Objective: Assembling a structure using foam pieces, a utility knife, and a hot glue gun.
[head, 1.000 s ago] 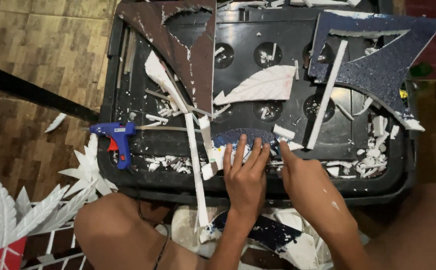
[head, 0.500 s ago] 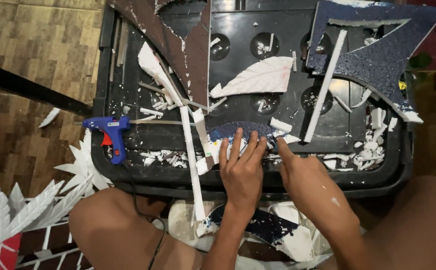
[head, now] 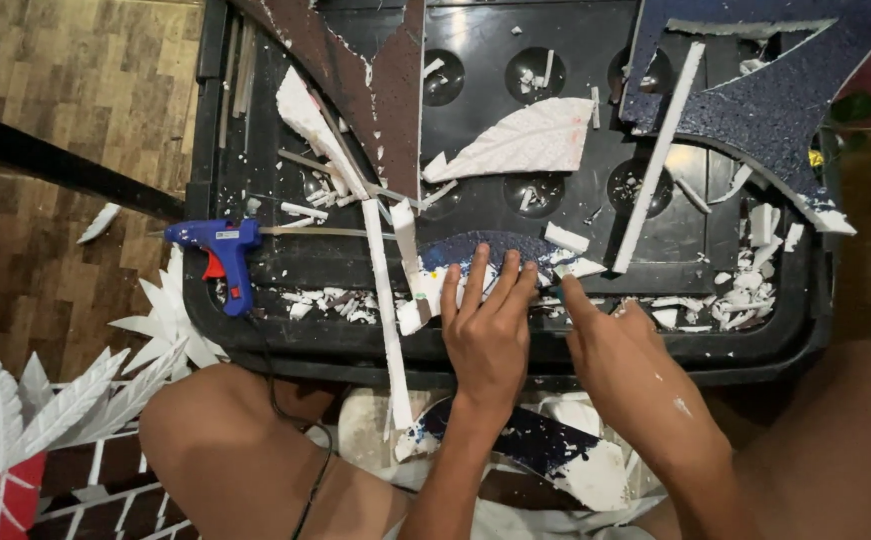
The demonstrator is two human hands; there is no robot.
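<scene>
Left hand (head: 491, 335) lies flat, fingers spread, pressing the blue glitter foam piece (head: 486, 248) at the black tray's (head: 256, 330) near edge; grip released, nothing clenched. Right hand (head: 621, 350) w/ forefinger on the piece's edge, grip also loose. Foam prob. light, stiff, crumbly: hold by edges. Piece mostly hidden under fingers; outline unclear. Glue gun (head: 218, 245) well apart.

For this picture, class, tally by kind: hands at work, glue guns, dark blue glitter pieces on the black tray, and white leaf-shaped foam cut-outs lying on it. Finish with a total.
Hands: 2, the left hand and the right hand
Glue gun: 1
Dark blue glitter pieces: 2, the small curved piece and the large pointed piece
White leaf cut-out: 1
Total: 6
</scene>
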